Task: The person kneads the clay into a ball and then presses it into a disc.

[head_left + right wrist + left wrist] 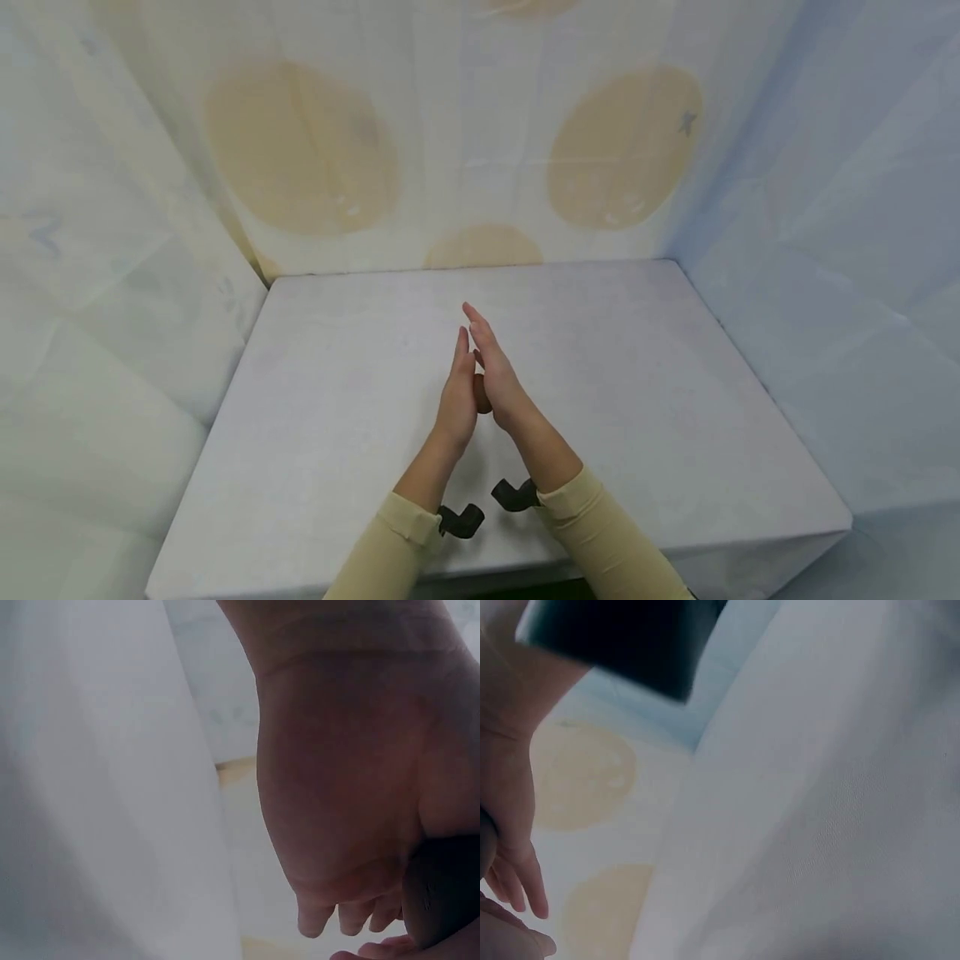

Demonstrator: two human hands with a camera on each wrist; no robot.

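Both hands, left [456,400] and right [497,375], press flat-fingered around a small brown object [482,393]; no writing shows.

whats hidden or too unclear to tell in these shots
- Brown thing: head view shows only a sliver between the left hand and right hand; its kind and full shape are hidden.
- Right wrist view: the thing is cut by the frame edge, dark and blurred.
- Left wrist view: the thing is barely seen; a black mount fills the top.
- Right fingers: only the tips show.
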